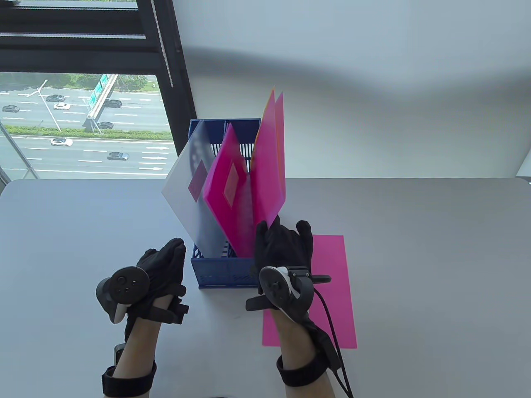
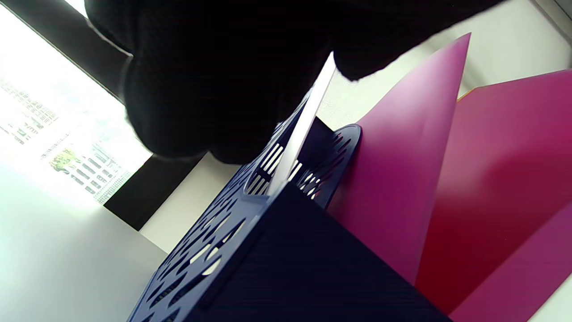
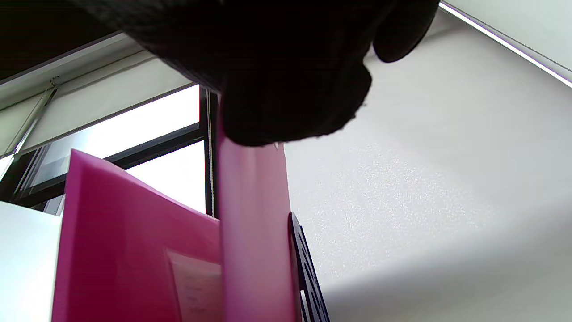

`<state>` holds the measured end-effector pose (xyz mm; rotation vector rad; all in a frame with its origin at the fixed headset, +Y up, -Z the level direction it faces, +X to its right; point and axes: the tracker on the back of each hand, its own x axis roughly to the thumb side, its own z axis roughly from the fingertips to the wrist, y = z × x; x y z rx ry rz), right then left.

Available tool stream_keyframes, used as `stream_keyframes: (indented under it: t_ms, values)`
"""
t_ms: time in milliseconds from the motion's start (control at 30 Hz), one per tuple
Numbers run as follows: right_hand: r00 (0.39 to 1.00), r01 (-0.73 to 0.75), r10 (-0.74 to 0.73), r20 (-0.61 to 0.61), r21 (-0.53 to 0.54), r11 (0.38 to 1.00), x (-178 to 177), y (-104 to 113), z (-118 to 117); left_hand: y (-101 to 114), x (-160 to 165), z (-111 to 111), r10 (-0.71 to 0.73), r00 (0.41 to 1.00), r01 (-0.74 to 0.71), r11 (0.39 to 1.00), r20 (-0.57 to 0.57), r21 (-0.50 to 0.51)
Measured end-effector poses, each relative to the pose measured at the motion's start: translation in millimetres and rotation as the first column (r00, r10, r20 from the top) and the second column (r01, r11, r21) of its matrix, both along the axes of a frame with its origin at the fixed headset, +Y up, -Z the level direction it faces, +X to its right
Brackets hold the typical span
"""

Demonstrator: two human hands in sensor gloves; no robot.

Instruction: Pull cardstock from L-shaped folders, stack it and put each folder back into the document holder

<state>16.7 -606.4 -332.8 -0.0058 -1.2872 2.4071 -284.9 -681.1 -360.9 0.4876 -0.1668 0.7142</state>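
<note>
Our right hand [image 1: 282, 244] pinches the rightmost pink folder [image 1: 269, 174] standing in the blue document holder [image 1: 224, 273]; its fingers hide the grip. Our left hand [image 1: 164, 265] rests beside the holder; we cannot tell its fingers' spread. Pink cardstock [image 1: 332, 290] lies on the surface, partly under our right wrist.

Pale grey surface [image 1: 415, 257] with rounded far corners, set against a plain white wall [image 1: 373, 83]. Past the far-left corner a dark-framed window [image 1: 83, 107] shows a daylit multi-lane road with cars. A soft shadow crosses the upper wall.
</note>
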Motion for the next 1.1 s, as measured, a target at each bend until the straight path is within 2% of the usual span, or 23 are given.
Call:
stream_keyframes:
  t_ms: [233, 433, 600, 733, 867, 1100]
  values:
    - [1.0, 0.026, -0.025, -0.013, 0.066, 0.998, 4, 20, 19, 21, 6, 13, -0.007, 1.0, 0.006, 0.993, 0.005, 0.118]
    - [0.998, 0.049, -0.046, -0.049, 0.082, 0.995, 2, 32, 32, 43, 25, 28, -0.058, 0.994, 0.037, 0.974, 0.088, 0.225]
    - [0.993, 0.078, -0.071, -0.097, 0.068, 0.995, -3, 37, 37, 49, 52, 36, -0.12, 0.972, 0.071, 0.969, 0.201, 0.238]
    - [0.991, 0.068, -0.061, -0.119, 0.061, 0.996, -10, 37, 40, 46, 76, 38, -0.207, 0.945, 0.154, 0.964, 0.252, 0.215]
    - [0.984, 0.07, -0.061, -0.165, 0.046, 0.997, -19, 39, 46, 41, 92, 40, -0.262, 0.932, 0.214, 0.955, 0.25, 0.205]
    - [0.957, 0.081, -0.084, -0.278, -0.022, 0.996, -34, 45, 56, 47, 97, 50, -0.263, 0.952, 0.215, 0.94, 0.159, 0.266]
